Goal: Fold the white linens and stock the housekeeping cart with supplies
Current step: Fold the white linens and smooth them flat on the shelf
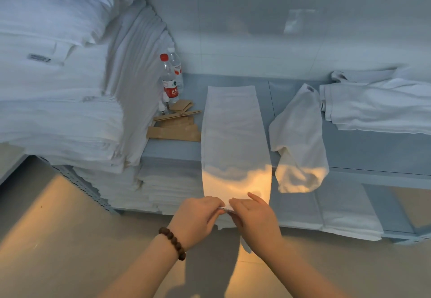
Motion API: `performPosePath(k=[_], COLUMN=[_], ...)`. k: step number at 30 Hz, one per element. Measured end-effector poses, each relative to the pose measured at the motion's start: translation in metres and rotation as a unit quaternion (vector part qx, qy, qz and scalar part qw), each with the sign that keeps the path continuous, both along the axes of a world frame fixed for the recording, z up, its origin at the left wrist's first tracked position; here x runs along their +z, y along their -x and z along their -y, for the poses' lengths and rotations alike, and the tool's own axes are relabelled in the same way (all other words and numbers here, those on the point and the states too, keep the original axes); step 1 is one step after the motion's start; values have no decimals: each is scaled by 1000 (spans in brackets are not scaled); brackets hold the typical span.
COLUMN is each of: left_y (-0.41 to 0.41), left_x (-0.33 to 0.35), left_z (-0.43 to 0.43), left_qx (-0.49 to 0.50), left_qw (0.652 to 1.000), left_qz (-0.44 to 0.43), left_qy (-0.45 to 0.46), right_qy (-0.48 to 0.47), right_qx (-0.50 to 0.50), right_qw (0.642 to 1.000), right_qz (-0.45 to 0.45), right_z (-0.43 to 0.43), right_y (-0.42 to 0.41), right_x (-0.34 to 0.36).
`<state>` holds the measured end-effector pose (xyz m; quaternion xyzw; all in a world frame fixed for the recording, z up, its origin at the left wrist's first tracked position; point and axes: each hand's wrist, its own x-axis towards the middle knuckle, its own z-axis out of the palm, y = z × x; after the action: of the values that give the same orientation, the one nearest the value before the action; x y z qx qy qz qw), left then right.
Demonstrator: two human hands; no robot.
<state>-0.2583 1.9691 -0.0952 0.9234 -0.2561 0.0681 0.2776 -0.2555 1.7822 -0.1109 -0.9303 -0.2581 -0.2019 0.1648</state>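
find the long white linen point(233, 132), folded into a narrow strip, lying lengthwise on the blue shelf point(361, 148), far end square near the wall, near end hanging past the front edge. note the left hand point(198, 216) and right hand point(255, 219) meeting at that hanging end, fingers point(217, 202) of both curled in and pinching the hem, the two hands almost touching. cannot tell the number of layers inside the pinch. judging from this: probably about to bring the near end up and over for a crosswise fold.

match the two hem corners first, then lift with even tension from both sides to stop either long edge skewing. carry the hem straight away from the body along the strip's midline, land it flush on the far end, then smooth outward from the crease with flat palms. mind the overhang: likely to slide off the shelf edge if let slack. steer clear of the loose towel point(300, 134) just beside on the right, and of the brown cardboard strips point(175, 131) and water bottles point(171, 81) near on the left, to avoid dragging anything along. afterwards, probably worth adding to the folded pile point(377, 108) at the far right of the shelf.
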Motion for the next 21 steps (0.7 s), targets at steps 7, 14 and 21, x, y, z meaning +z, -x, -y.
performPosePath(k=[7,14,21], left_y=[-25,-130,-158], left_x=[-3,-46,-68], left_z=[-19,-24,-12], left_qx=[123,289,361], left_qw=[976,909,899], left_qz=[-146,-298,-242], left_qy=[103,25,57], right_qy=[-21,-10,13], right_qx=[22,51,57], right_qw=[999,999,998], right_qz=[38,-7,24], right_z=[3,16,19], right_y=[2,8,7], right_x=[-12,-24,-33])
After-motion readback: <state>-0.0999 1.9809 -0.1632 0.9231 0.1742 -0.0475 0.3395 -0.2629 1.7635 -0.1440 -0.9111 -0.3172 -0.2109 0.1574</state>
